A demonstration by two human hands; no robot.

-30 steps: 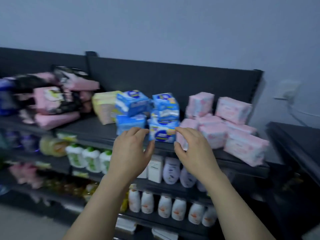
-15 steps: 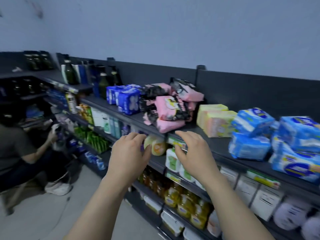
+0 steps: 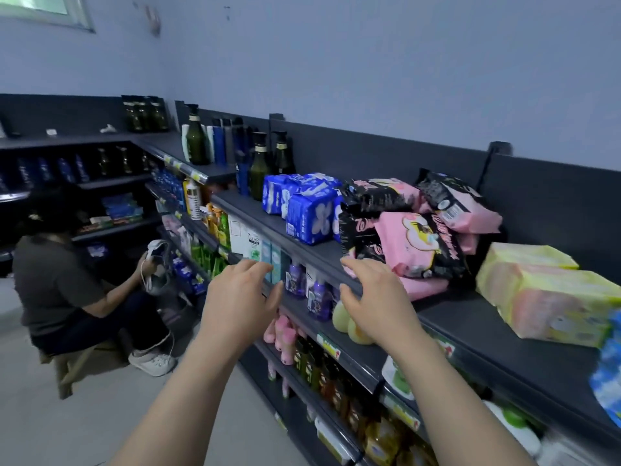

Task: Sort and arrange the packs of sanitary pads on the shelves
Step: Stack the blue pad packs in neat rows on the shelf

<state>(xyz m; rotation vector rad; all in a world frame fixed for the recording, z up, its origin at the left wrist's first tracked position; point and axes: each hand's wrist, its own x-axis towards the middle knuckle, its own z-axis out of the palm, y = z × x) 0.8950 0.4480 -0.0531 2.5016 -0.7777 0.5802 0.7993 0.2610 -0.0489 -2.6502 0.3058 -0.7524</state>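
Packs of sanitary pads (image 3: 411, 245) are being carried along the top shelf (image 3: 470, 326): a pink-and-black heap (image 3: 452, 210) in the middle, yellow packs (image 3: 544, 297) to its right, dark blue packs (image 3: 311, 213) to its left. Pale blue packs (image 3: 610, 368) are being cut off by the right edge. The left hand (image 3: 238, 299) and right hand (image 3: 378, 299) are being held empty before the shelf front, fingers loosely spread; whether the right fingertips (image 3: 350, 264) are touching the edge cannot be told.

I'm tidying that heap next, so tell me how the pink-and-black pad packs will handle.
Probably soft and light: the pink-and-black pad packs sag puffily over each other. They lie loosely piled in glossy wrappers, so pulling one may slide others.
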